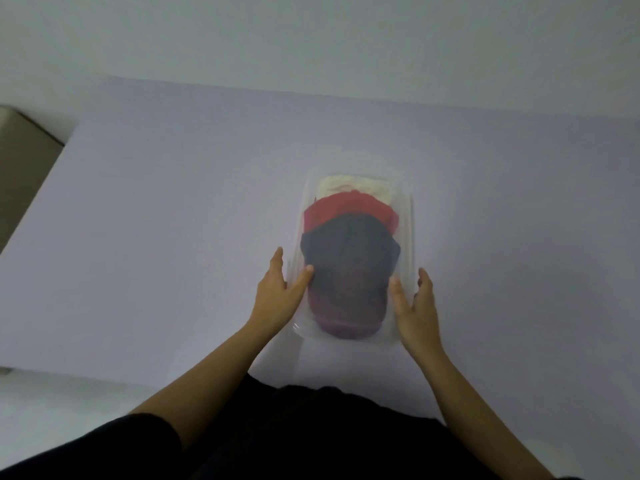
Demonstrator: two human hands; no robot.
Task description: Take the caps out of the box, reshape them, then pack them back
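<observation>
The clear box sits on the surface between both hands. The left hand and right hand have fingers apart, touching its sides. The caps lie stacked inside. Best to hold the box steady and lift the caps out gently.

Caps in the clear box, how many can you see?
3, stacked overlapping in the clear box: a dark navy cap nearest the person, a red cap behind it, a cream cap at the far end. More may be hidden underneath.
</observation>
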